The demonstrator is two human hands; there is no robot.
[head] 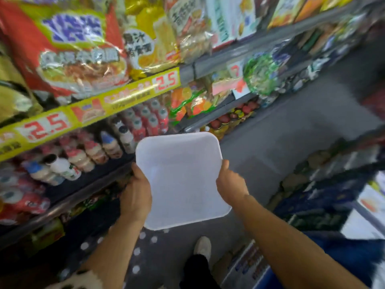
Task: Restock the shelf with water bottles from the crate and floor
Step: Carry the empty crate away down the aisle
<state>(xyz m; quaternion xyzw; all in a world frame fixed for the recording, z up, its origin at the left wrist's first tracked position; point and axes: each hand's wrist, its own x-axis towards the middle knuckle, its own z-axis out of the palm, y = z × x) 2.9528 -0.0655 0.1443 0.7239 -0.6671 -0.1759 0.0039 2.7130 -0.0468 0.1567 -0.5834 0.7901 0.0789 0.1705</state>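
Item: white crate (pixel 183 180), empty, held in aisle beside drinks shelf (pixel 87 184).
Left hand (pixel 136 195) and right hand (pixel 231 182) each grip a crate side. Bottles (pixel 68 163) lie on the shelf; crate emptied; any floor bottles not visible.

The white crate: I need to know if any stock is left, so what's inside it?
The white crate, held by both hands, looks empty: only its bare bottom shows. The near edge's inner wall is hidden.
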